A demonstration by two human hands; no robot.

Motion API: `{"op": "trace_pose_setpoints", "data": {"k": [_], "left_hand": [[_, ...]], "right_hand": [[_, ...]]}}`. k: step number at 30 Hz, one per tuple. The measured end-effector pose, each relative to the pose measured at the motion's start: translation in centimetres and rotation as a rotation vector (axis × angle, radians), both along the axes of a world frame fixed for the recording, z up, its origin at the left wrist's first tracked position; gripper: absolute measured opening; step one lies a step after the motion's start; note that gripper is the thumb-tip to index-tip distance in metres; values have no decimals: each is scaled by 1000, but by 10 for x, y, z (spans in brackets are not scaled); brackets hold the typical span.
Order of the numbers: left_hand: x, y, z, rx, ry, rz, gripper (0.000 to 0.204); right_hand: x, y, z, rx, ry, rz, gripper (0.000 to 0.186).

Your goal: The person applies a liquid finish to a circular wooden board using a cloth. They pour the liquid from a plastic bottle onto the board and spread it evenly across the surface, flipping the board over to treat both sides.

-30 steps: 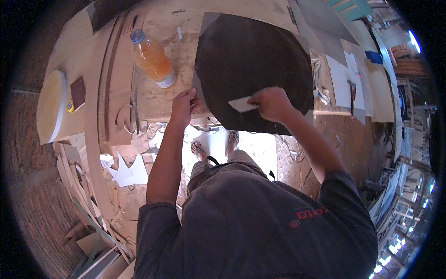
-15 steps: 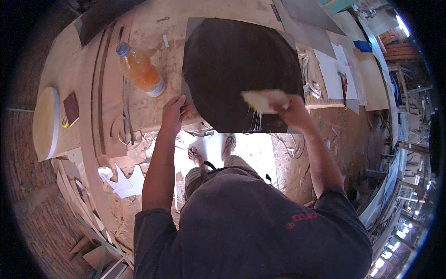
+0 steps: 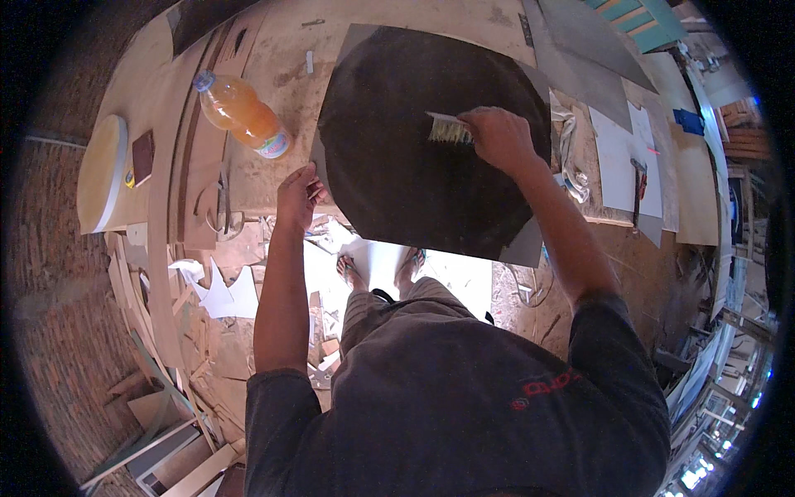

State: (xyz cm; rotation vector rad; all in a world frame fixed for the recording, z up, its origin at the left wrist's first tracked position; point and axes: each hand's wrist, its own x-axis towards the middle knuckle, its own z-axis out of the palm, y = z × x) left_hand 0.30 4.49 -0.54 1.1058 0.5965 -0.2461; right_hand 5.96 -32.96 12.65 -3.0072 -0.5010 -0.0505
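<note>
**Brush in right hand over dark sheet; left hand at sheet edge**

Landmark: dark sheet [image 3: 397, 174]. It lies on the workbench [image 3: 281, 37], near edge sticking out past the bench front. 1 large rounded blackish area covers most of it; corners greyer.

Right hand [image 3: 503, 139]: closed round a brush [image 3: 450, 130], over the upper-right half of the dark sheet. Pale bristles point toward the sheet's near edge; contact with the surface, cannot tell.

Left hand [image 3: 296, 200]: right at the dark sheet's left edge, fingers curled, thumb up by the edge. Narrow; whether it pinches the sheet, cannot tell.

Left of the dark sheet: clear bottle [image 3: 246, 116] with orange liquid and blue cap, near. Farther left: brown block [image 3: 143, 157], then round pale board [image 3: 101, 178] with white rim. Off the sheet's upper-left corner: small white strip [image 3: 310, 62].

Right of the dark sheet: crumpled pale cloth-like item [image 3: 570, 153] just beside, then hammer [image 3: 639, 195] on white sheet material [image 3: 613, 157], blue item [image 3: 689, 122] beyond.

Below the dark sheet's near edge, on the floor: 2 sandalled feet [image 3: 352, 272]. Lower left of it: jagged white scraps [image 3: 232, 294].
</note>
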Motion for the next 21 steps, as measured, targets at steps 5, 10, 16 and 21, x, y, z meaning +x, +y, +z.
{"op": "trace_pose_setpoints", "data": {"k": [5, 10, 16, 21], "left_hand": [[1, -5, -1, -17, -8, 27, 19], [2, 1, -14, -39, -26, 18, 18], [6, -4, -12, -74, -15, 16, 17], [9, 5, -24, -138, -63, -50, 19]], "right_hand": [[7, 0, -13, -38, 84, -3, 23], [-40, 11, 1, -142, 230, 73, 25], [-130, 17, 10, -122, 293, 104, 30], [-186, 20, 3, -58, 311, 61, 29]]}}
